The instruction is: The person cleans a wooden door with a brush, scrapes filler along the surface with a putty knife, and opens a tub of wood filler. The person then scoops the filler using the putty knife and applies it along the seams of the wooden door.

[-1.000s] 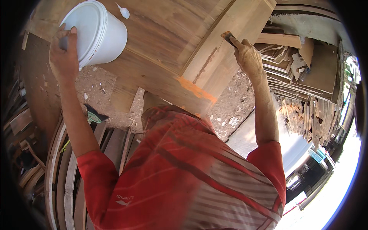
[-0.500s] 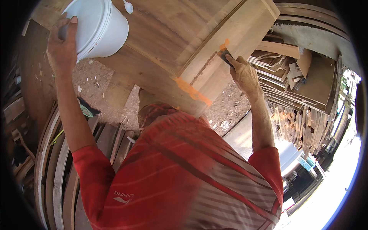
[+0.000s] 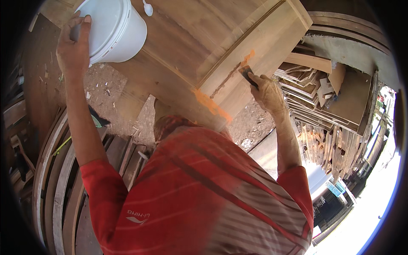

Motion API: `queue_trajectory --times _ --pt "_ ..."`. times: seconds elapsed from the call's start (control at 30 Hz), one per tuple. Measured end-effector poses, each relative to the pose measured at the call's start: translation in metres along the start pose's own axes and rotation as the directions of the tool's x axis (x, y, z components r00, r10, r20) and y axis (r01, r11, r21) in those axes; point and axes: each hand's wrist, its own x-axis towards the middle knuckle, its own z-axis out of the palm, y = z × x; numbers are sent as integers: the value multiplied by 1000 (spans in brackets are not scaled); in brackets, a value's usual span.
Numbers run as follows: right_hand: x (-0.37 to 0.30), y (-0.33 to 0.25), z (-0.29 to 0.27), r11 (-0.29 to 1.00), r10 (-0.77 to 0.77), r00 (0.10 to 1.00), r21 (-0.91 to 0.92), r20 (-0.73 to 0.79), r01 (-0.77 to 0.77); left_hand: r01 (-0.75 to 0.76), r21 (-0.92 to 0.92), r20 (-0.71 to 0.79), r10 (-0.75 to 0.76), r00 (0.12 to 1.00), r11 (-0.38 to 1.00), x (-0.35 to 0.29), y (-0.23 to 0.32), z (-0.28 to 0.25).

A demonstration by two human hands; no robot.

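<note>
A wooden panel [image 3: 259, 46], seemingly a door with a raised frame, lies before me with a dark strip of damaged wood and orange filler [image 3: 211, 105] on it. My right hand [image 3: 267, 91] grips a small dark putty scraper [image 3: 246, 75], its smeared blade on the wood beside the orange patch. At the upper left, my left hand [image 3: 74, 46] is curled at the edge of a white lidded bucket [image 3: 134, 36]; a greyish thing shows between thumb and fingers, too unclear to name. A white plastic spoon [image 3: 148, 8] lies on the panel near the bucket.
Stacked boards [image 3: 316, 91] stand at the right, with split wood pieces [image 3: 321, 142] below them. Curved long planks [image 3: 61, 191] lie at the lower left. A green-and-black brush-like thing [image 3: 95, 119] rests on the littered ground [image 3: 102, 85].
My right hand has drawn the scraper slightly down and left along the panel, uncovering more of the orange patch. The whole view has shifted a little; my left hand stays by the bucket.
</note>
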Motion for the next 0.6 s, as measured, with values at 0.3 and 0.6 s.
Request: queue_trajectory --times 0.3,0.6 --pt "19 8 9 996 22 1000 -83 -17 -23 23 -10 -16 -23 1000 1000 0 5 -7" --pt "43 11 -13 1000 11 993 -3 -115 -12 14 -28 -23 -14 1000 1000 1 -7 -8"
